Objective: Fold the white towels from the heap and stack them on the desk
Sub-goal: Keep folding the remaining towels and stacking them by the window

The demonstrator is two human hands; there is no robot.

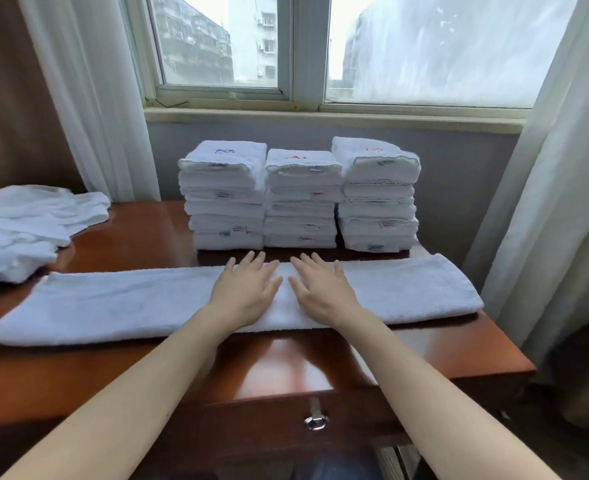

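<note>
A long white towel (113, 306), folded lengthwise into a strip, lies across the wooden desk (120, 244) from left to right. My left hand (248, 289) and my right hand (324, 289) rest flat on its middle, side by side, fingers straight and spread, pointing away from me. Behind the strip stand three stacks of folded white towels: the left stack (225, 199), the middle stack (303, 202) and the right stack (378, 199). A heap of unfolded white towels (26, 226) lies at the desk's left end.
A window with a sill (320, 116) is behind the stacks, with curtains (89, 91) hanging on both sides. The desk's front drawer has a metal pull (315, 419). The towel's right end reaches the desk's right edge.
</note>
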